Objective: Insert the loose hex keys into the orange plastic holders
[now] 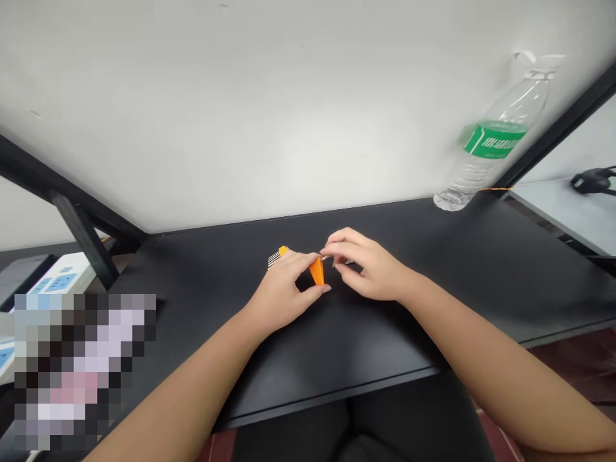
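Note:
My left hand point(283, 289) holds a small orange piece point(317, 271) upright between thumb and index finger, just above the black tabletop. Behind that hand's knuckles shows a yellow-orange thing point(283, 249) beside a row of thin dark and light strips point(273, 258); whether it belongs to the held piece I cannot tell. My right hand point(363, 266) is close on the right, fingers curled and pinched. From its fingertips a thin, metallic-looking bit point(327, 257) reaches to the top of the orange piece. Its kind is too small to make out, and the right fingers partly hide it.
A clear plastic bottle point(495, 141) with a green label stands at the back right of the black table point(385, 359), near the pale wall point(289, 115). Dark metal frame bars point(86, 237) rise at the left. White power strips point(62, 282) and a pixelated patch are lower left.

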A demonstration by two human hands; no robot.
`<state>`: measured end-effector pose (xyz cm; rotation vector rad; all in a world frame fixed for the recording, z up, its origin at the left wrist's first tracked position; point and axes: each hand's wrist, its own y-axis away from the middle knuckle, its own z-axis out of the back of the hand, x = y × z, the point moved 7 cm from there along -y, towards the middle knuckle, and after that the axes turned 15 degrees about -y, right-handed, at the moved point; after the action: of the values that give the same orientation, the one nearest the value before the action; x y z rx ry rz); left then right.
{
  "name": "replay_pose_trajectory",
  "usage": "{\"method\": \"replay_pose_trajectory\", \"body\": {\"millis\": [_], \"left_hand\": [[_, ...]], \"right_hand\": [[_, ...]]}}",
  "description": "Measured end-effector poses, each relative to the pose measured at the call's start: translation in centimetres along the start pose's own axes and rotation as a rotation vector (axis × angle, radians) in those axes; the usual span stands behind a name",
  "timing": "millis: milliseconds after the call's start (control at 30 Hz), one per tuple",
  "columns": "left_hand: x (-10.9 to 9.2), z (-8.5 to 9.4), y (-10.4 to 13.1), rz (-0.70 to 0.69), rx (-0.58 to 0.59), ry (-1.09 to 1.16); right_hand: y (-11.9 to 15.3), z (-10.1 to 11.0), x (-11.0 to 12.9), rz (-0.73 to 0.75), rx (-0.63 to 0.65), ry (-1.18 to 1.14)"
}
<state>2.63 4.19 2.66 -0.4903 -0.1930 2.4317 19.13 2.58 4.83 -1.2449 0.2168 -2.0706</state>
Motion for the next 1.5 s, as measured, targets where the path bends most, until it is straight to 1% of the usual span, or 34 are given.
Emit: {"method": "replay_pose_trajectory", "body": {"millis": [67, 133, 200, 267, 333, 433, 500, 567, 633, 667, 700, 767, 867, 933, 1000, 1133, 1300, 1500], "left_hand": [[0.4, -0.1, 0.0, 0.036, -0.008, -0.003], [0.9, -0.2, 0.0, 0.063, -0.005, -0.011], [1.0, -0.2, 0.1, 0.071, -0.003, -0.025], [1.1, -0.1, 0.1, 0.070, -0.014, -0.042], [1.0, 0.0, 0.1, 0.068, -0.030, -0.057], [0.8, 0.3, 0.0, 0.057, -0.053, -0.072], [0.8, 0.4, 0.0, 0.052, -0.066, -0.078], [0.8, 0.4, 0.0, 0.059, -0.072, -0.083], [1.0, 0.4, -0.1, 0.079, -0.077, -0.087], [1.1, 0.4, -0.1, 0.089, -0.077, -0.090], [1.1, 0.4, -0.1, 0.099, -0.080, -0.091], [1.2, 0.5, -0.1, 0.115, -0.087, -0.092], [1.3, 0.5, 0.0, 0.124, -0.096, -0.089], [1.3, 0.5, 0.0, 0.116, -0.098, -0.084], [1.2, 0.5, 0.1, 0.099, -0.100, -0.081], [0.9, 0.6, 0.1, 0.066, -0.112, -0.082], [0.9, 0.5, 0.0, 0.053, -0.109, -0.086], [0.9, 0.1, 0.1, 0.013, -0.082, -0.075]], "right_hand": [[0.0, 1.3, -1.7, -0.086, -0.102, 0.027], [0.1, 2.5, -3.9, -0.237, -0.146, 0.155], [0.3, 3.1, -6.1, -0.387, -0.107, 0.250], [0.5, 3.0, -7.7, -0.492, -0.034, 0.270], [0.5, 2.6, -8.5, -0.542, 0.019, 0.266], [0.7, 2.5, -8.8, -0.580, 0.036, 0.320], [1.0, 3.0, -9.1, -0.657, 0.037, 0.395], [1.7, 3.8, -9.5, -0.775, 0.048, 0.455], [2.3, 4.5, -9.6, -0.852, 0.062, 0.437], [2.3, 4.6, -9.4, -0.843, 0.070, 0.391], [2.1, 4.6, -9.1, -0.796, 0.074, 0.326], [1.3, 4.4, -7.6, -0.613, 0.058, 0.178], [0.2, 4.1, -4.8, -0.318, -0.019, 0.004], [-0.1, 3.6, -3.3, -0.185, -0.056, -0.050], [-0.3, 2.9, -2.2, -0.098, -0.061, -0.076], [-0.4, 1.9, -1.1, -0.012, -0.056, -0.093], [-0.3, 1.9, -0.7, 0.056, -0.083, -0.019], [0.0, 1.5, -0.1, 0.121, -0.044, 0.089]]}}
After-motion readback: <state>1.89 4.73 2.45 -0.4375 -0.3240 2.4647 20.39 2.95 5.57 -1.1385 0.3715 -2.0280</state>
